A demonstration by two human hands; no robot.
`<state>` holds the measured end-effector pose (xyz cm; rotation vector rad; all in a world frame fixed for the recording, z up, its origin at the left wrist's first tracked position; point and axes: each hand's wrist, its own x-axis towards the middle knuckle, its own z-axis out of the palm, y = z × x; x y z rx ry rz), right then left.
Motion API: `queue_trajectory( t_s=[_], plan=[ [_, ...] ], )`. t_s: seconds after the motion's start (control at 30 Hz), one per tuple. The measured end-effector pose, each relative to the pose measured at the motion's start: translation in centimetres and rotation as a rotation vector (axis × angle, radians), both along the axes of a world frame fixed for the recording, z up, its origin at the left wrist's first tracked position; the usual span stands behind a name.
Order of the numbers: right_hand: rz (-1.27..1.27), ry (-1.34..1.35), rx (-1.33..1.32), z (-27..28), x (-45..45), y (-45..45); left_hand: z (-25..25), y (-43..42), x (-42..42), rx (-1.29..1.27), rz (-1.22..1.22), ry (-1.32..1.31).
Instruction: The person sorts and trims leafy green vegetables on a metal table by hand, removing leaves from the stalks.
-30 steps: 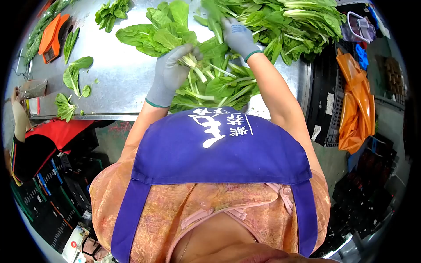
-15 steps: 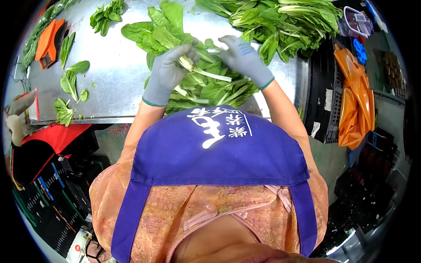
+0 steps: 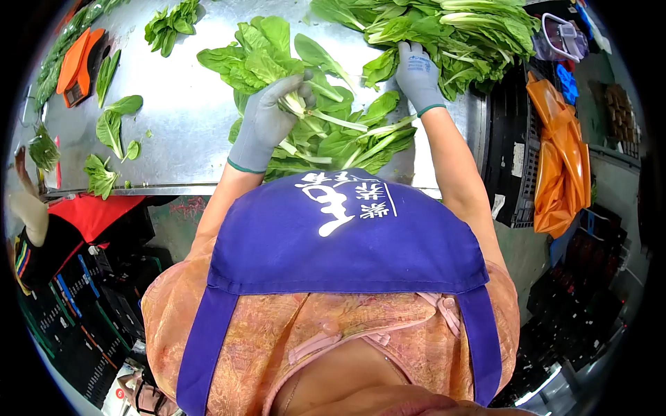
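Note:
My left hand [image 3: 272,114], in a grey glove with a green cuff, is closed around the stems of a bunch of leafy greens [image 3: 260,59], its leaves pointing away from me. Loose greens [image 3: 361,145] lie on the metal table below and beside that hand. My right hand [image 3: 418,75], gloved alike, reaches to the near edge of a large pile of greens [image 3: 465,35] at the back right. Its fingers are stretched forward against the leaves, and their tips are partly hidden. A single leafy stalk [image 3: 322,57] lies between the two hands.
Small greens [image 3: 109,132] and a little bunch [image 3: 171,26] lie on the metal table [image 3: 177,132] at left, near an orange-and-black object [image 3: 80,67]. Right of the table stand a black crate [image 3: 510,149] and orange plastic [image 3: 560,156]. Another person's arm [image 3: 29,208] shows at far left.
My right hand has moved right and away from me, from beside the held bunch to the large pile. My left hand keeps its hold. At far left, the other person's arm has shifted, with greens now showing there.

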<state>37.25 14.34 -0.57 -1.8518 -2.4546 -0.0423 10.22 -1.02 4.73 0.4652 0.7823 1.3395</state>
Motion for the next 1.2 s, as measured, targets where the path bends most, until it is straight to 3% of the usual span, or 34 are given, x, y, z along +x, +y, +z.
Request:
queue_trajectory(
  t_s=[0.03, 0.13, 0.23, 0.37, 0.4, 0.5, 0.53, 0.67, 0.77, 0.97, 1.03, 1.13, 1.2],
  plan=[
    [0.006, 0.001, -0.010, -0.1, 0.2, 0.3, -0.1, 0.0, 0.0, -0.025, -0.009, -0.070],
    [0.034, -0.025, -0.053, 0.6, 0.5, 0.7, 0.4, -0.1, 0.5, 0.001, -0.008, 0.096],
    [0.116, -0.106, -0.062, 0.8, 0.6, 0.3, 0.1, 0.2, 0.4, -0.033, -0.019, -0.046],
    [0.272, -0.124, -0.045, 1.7, 0.7, -2.2, -0.3, 0.2, 0.4, -0.035, -0.010, -0.024],
    [0.371, -0.007, 0.031, 1.7, 0.8, -3.0, -0.3, 0.2, 0.5, -0.042, 0.001, -0.018],
    [0.164, 0.549, -0.453, 2.6, 0.3, -4.7, -0.5, 0.1, 0.5, -0.052, 0.019, -0.006],
    [0.092, 0.862, -0.510, 2.6, 0.5, -5.1, -0.5, 0.2, 0.5, -0.051, 0.020, -0.003],
    [-0.098, 1.502, -0.864, 5.9, 0.8, -6.1, 0.3, 0.3, 1.0, -0.032, -0.007, 0.291],
    [0.001, 1.645, -0.894, 6.2, 0.6, -6.9, 0.1, 0.2, 1.3, 0.013, -0.017, 0.311],
    [0.043, 1.466, -0.671, 8.5, -2.1, -9.3, -1.6, -0.3, 1.4, 0.304, -0.137, 0.492],
    [0.072, 1.433, -0.677, 9.0, -2.9, -9.8, -1.6, -0.5, 2.2, 0.404, -0.115, 0.400],
    [0.098, 1.404, -0.689, 8.9, -3.5, -10.2, -1.0, -0.3, 2.7, 0.288, -0.137, 0.090],
    [0.110, 1.358, -0.692, 9.6, -4.1, -10.8, -0.8, -0.5, 3.1, 0.545, -0.035, 0.538]
  ],
)
